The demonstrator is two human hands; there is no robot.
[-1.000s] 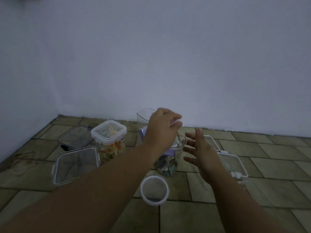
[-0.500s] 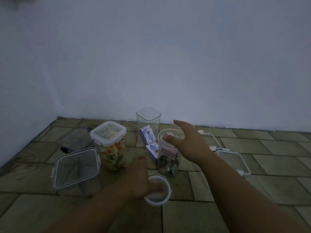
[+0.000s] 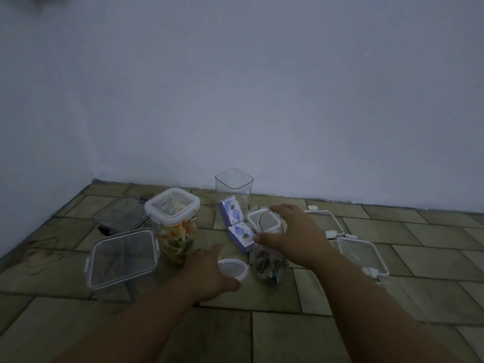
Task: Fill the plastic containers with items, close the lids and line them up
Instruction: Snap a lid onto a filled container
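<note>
On the tiled floor stands a round clear jar point(image 3: 267, 263), partly filled with small dark items, its mouth uncovered. My right hand point(image 3: 293, 237) grips it near the rim, thumb on the near side and fingers over the far edge. Just left of the jar lies a round white lid point(image 3: 235, 268); my left hand point(image 3: 209, 271) clasps it from the left, thumb behind and fingers in front. A square container with colourful contents point(image 3: 178, 237) stands closed under a white clip lid point(image 3: 171, 206). Two small blue-and-white boxes point(image 3: 230, 209) point(image 3: 242, 235) sit behind the jar.
An empty tall square container point(image 3: 234, 186) stands by the wall. An empty clear square container point(image 3: 123, 258) and a dark-rimmed one point(image 3: 120, 214) lie at the left. Two white-rimmed lids point(image 3: 326, 221) point(image 3: 366, 255) lie on the right. Walls meet in a corner at the left.
My left hand came down from the jar's mouth to the round white lid and closed around it. My right hand moved in and took hold of the jar's rim.
</note>
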